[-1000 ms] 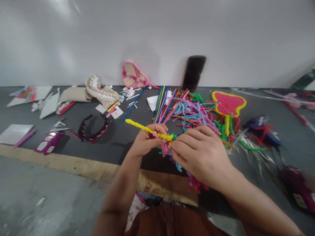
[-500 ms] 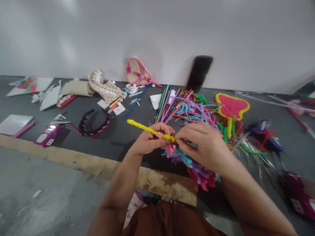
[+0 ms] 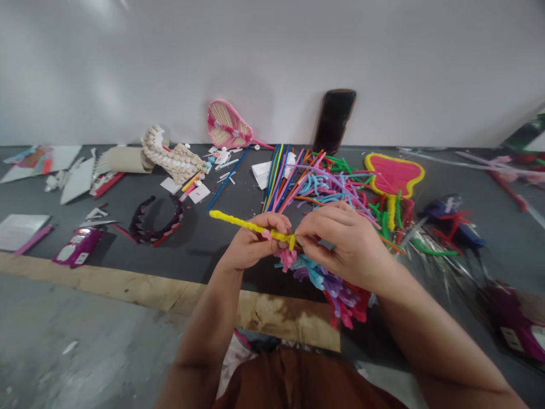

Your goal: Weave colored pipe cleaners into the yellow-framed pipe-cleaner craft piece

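My left hand [image 3: 254, 243] is closed round a stem of twisted yellow pipe cleaner [image 3: 232, 219], which sticks out past the fingers to the upper left. At the stem's right end, a short yellow tip bends downward. There my right hand [image 3: 347, 241] pinches with thumb and forefinger; the exact grip point is partly hidden. Beneath both hands hangs a layered bunch of pink, blue, purple and red pipe cleaner pieces [image 3: 336, 287], its upper part covered by the right hand.
Loose pipe cleaners [image 3: 323, 184] lie behind my hands. A pink, yellow-edged fan shape [image 3: 395, 175] rests to the right, and a phone [image 3: 335, 119] leans on the wall. A dark headband [image 3: 157, 227] and a purple packet [image 3: 79, 247] lie on the left.
The yellow tip at the stem's right end now bends downward, and my right fingers have shifted slightly off it. The whole view has moved a little, so things appear further left.
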Motion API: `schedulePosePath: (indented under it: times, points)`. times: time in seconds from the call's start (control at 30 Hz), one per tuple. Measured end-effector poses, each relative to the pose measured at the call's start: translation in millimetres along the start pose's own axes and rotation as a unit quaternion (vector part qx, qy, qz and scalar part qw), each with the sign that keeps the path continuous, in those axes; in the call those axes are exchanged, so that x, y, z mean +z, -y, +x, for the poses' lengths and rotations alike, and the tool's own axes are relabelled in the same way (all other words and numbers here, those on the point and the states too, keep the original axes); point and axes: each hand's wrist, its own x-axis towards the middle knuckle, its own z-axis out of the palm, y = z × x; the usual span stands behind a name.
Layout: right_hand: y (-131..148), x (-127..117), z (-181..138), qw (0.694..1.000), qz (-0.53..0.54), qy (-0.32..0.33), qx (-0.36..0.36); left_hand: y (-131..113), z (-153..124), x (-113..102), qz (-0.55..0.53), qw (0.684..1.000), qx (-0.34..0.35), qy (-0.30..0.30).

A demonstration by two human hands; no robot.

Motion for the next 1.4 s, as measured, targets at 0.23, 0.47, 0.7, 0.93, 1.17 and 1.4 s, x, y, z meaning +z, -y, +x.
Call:
schedulePosePath:
  times: [0.23, 0.47, 0.7, 0.93, 1.17, 1.4]
  points:
    - [-4.0, -2.0, -0.7, 0.999, 0.007, -0.032, 0.008, 2.6, -1.6, -2.2, 0.0, 1.0, -0.022, -0.01]
    - [-11.1, -2.1, -0.4, 0.998, 0.024, -0.02, 0.059, 2.4, -3.0, -4.2, 0.048, 0.998, -0.021, -0.033]
    - [-22.2, 3.6, -1.6, 0.967, 0.155, 0.073, 0.188, 3.4, 0.3, -5.2, 0.082, 0.995, 0.058, 0.002]
    - [-34.4, 14.4, -5.3, 0.944, 0.182, 0.164, 0.222, 0.5, -0.4, -3.4, 0.088, 0.995, 0.046, -0.008]
    - [-15.8, -8.2, -6.5, 0.986, 0.074, 0.014, 0.146, 7.3, -2.6, -7.7, 0.032, 0.998, -0.008, -0.055]
    - [9.9, -10.3, -12.0, 0.993, -0.053, 0.076, 0.076, 7.3, -1.6, -7.2, 0.033, 0.998, 0.002, -0.056]
